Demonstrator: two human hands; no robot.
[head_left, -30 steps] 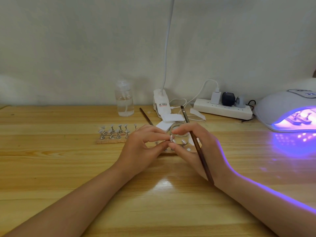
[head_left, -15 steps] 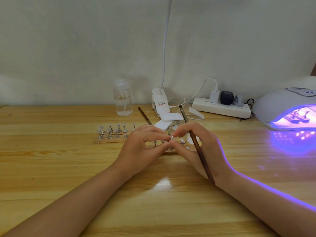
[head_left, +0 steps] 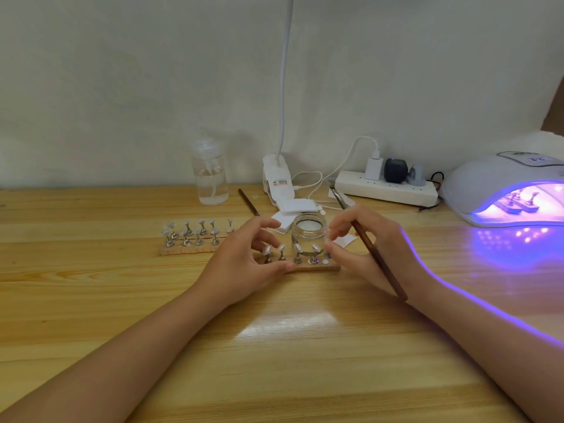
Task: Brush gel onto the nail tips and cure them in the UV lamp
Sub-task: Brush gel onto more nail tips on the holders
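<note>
Left hand (head_left: pixel 244 261) hides the strip's (head_left: pixel 314 268) end; right hand (head_left: pixel 375 254) holds brush (head_left: pixel 370 244).

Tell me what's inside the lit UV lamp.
Inside the UV lamp, under purple light, sits a holder strip with a few small stands carrying nail tips. The dome's shell and the picture's right edge hide the rest, so their count is unclear.

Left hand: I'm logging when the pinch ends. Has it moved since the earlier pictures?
Yes. The left hand has drawn leftward, away from the glass jar; it no longer meets the right hand, and the nail tips show between them.
</note>
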